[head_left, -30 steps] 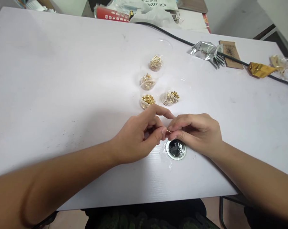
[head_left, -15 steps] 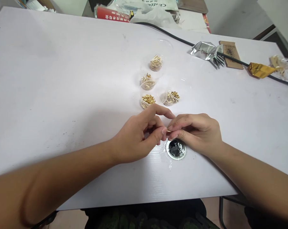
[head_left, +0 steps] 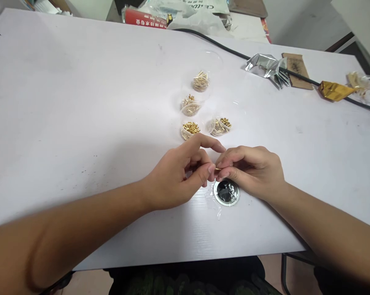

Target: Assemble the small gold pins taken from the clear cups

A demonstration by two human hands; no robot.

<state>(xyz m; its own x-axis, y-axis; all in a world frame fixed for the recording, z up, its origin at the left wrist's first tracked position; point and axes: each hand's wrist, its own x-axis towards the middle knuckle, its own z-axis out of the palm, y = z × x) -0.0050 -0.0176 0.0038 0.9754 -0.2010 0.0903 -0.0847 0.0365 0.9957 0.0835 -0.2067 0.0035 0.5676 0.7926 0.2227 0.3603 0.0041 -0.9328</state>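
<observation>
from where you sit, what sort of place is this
Likely a small-parts work area: a white table, clear cups of gold pieces, and left hand and right hand pinching a tiny piece.

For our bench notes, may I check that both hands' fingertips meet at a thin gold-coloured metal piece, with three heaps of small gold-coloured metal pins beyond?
Not quite: the head view shows four heaps of small gold-coloured metal pins beyond the hands, not three; the rest stands.

Workshop-like spot: white table (head_left: 89, 90), clear tubs (head_left: 191, 110), tiny gold-coloured parts (head_left: 191, 128).
</observation>
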